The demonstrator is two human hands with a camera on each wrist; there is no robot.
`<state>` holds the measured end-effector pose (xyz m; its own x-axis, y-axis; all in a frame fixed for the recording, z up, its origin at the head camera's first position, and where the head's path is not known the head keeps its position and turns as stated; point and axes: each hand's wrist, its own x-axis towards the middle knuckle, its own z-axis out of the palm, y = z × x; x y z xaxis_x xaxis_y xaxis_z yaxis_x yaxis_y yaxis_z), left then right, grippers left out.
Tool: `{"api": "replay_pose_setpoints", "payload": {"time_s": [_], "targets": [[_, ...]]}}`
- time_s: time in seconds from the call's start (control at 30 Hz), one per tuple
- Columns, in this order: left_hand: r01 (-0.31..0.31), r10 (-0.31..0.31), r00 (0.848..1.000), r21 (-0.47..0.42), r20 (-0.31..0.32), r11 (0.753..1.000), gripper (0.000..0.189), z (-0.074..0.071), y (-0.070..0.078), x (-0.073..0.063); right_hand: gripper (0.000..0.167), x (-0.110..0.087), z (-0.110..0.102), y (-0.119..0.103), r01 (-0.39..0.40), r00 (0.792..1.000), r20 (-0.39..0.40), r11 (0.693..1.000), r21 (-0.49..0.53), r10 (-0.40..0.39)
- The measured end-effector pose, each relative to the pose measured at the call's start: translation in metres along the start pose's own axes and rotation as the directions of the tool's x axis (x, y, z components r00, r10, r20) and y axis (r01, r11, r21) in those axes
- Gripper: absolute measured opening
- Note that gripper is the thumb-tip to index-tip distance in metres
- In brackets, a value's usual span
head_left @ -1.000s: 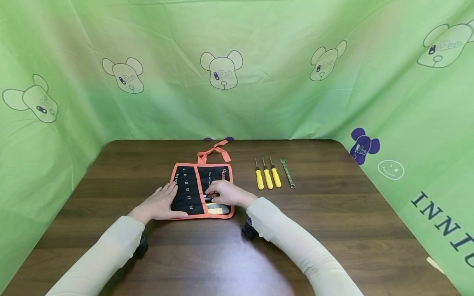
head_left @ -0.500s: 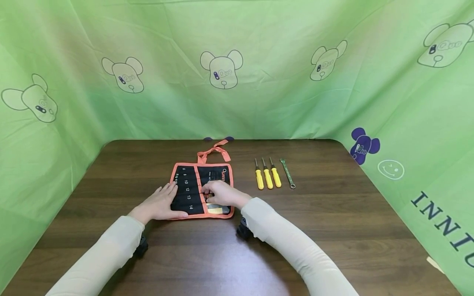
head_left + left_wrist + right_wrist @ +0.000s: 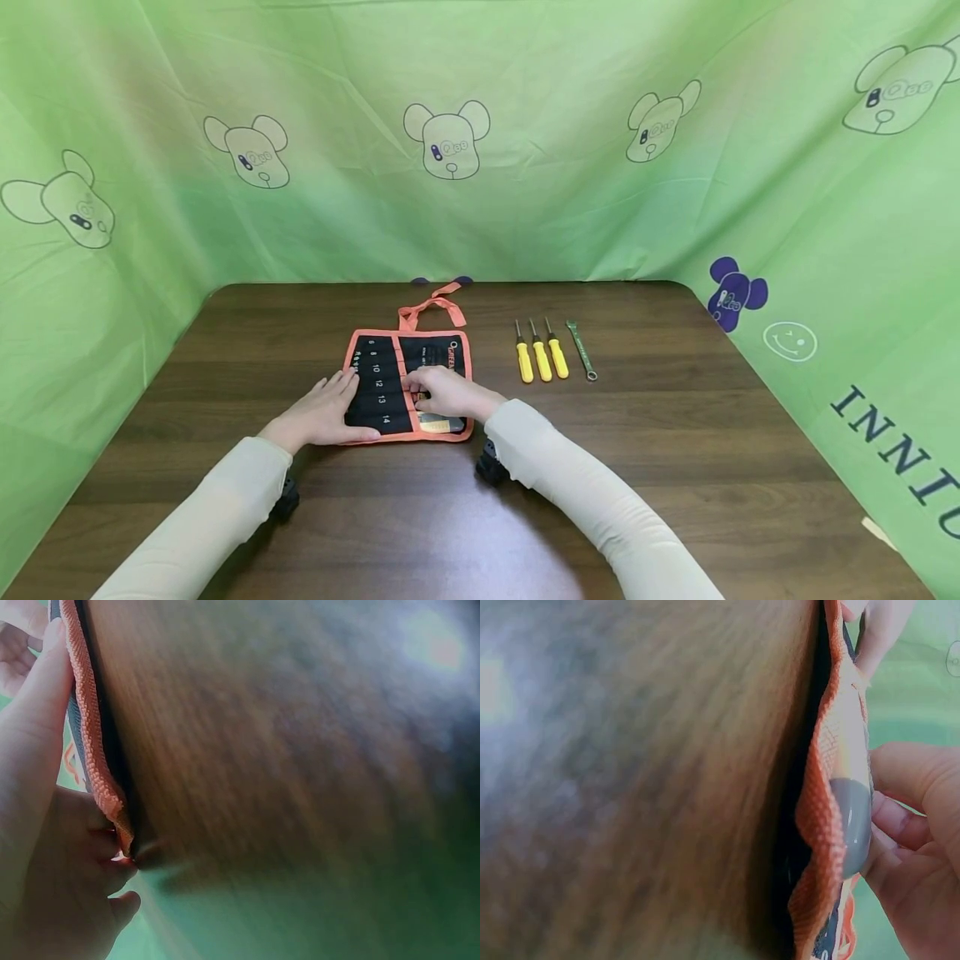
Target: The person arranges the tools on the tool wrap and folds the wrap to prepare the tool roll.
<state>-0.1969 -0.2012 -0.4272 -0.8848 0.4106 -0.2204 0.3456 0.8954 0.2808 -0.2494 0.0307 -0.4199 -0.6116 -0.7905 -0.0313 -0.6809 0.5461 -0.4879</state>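
Observation:
A black tool pouch (image 3: 360,408) with orange trim lies unfolded on the table, its left half printed with sizes. My left hand (image 3: 324,410) rests on its left edge with spread fingers; in the left wrist view the thumb (image 3: 45,697) lies along the orange edging. Over the right half, my right hand (image 3: 444,392) has its fingers curled at the middle seam. Beneath them shows a bit of a dark tool with orange marking (image 3: 420,398), its kind mostly hidden. A cream tool with a grey rounded end (image 3: 853,825) lies in the pouch beside that hand.
Three yellow-handled screwdrivers (image 3: 542,362) lie side by side right of the pouch. Beyond them is a green-and-silver combination wrench (image 3: 582,353). The pouch's orange tie (image 3: 431,313) trails toward the table's back edge. A green printed cloth (image 3: 525,200) hangs around the brown table.
My right hand has moved left across the pouch to the middle seam, and the dark tool has shifted left with it. My left hand has stayed put.

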Motion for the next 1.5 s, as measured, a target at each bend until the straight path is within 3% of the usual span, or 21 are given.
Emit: {"api": "replay_pose_setpoints", "payload": {"time_s": [0.4,0.9,1.27,1.5], "targets": [[-0.005,0.005,1.0,-0.001,0.002,1.0,0.107,0.0,0.001,-0.001,0.038,-0.004,-0.006,0.005,0.033,0.999,-0.014,0.999,0.04,-0.032],[-0.001,0.001,1.0,-0.004,0.005,1.0,0.108,-0.001,-0.001,0.0,0.042,-0.017,-0.047,-0.004,0.059,0.992,-0.116,0.996,0.07,-0.051],[-0.01,0.01,1.0,0.007,-0.008,1.0,0.107,0.002,-0.002,0.0,0.042,-0.039,-0.082,-0.005,0.078,0.962,-0.268,0.992,0.096,-0.05],[-0.011,0.011,1.0,0.006,-0.011,1.0,0.108,0.001,-0.001,-0.001,0.041,-0.054,-0.099,0.009,0.09,0.922,-0.385,0.991,0.096,-0.046]]}}
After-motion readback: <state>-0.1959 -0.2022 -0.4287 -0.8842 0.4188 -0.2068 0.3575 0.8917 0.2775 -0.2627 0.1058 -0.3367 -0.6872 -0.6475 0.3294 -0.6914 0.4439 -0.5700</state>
